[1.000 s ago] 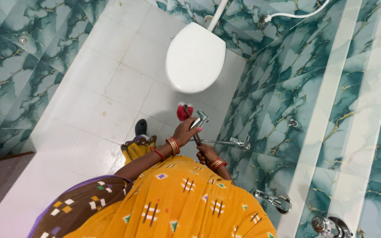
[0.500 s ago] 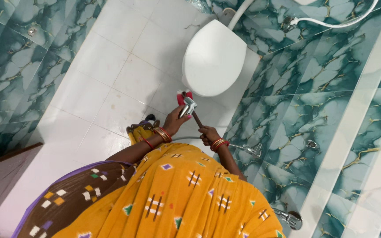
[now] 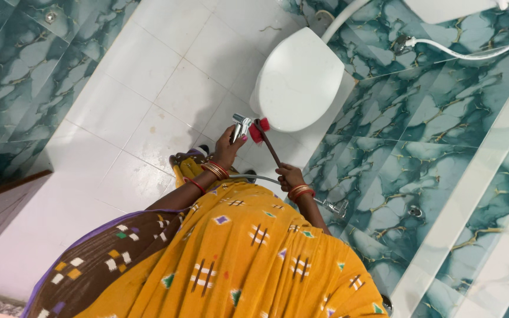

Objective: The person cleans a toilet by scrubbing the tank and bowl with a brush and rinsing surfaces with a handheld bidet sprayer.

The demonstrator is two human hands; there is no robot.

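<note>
Fingers of the right hand (image 3: 290, 176) are wrapped round the low end of a brush (image 3: 267, 143), a thin dark handle that slants up and away to a red head (image 3: 259, 130). That hand sits just past the orange cloth at the waist, wrist bent down and ringed with bangles, knuckles toward the green wall tiles (image 3: 384, 135). Slightly farther out, the left hand (image 3: 226, 148) is raised on a bent arm, and its fingers are clamped on a metal sprayer (image 3: 241, 125), whose nozzle sits just beside the red head, perhaps touching it; I cannot tell which. A steel hose (image 3: 248, 176) curves back from the sprayer, passing between the two wrists toward a wall fitting (image 3: 338, 207). Beyond both tools stands the toilet (image 3: 297, 79), lid down, its front rim close to the brush head, on the white floor (image 3: 148, 100) near the far right corner. From this pose, water released so near the bristles could spatter back onto the cloth and the feet. The hose, lying close to the right wrist, might snag the brush handle. With the floor wet, footing by the toilet could slip, and a one-handed hold low on the handle gives little control of the red end.
</note>
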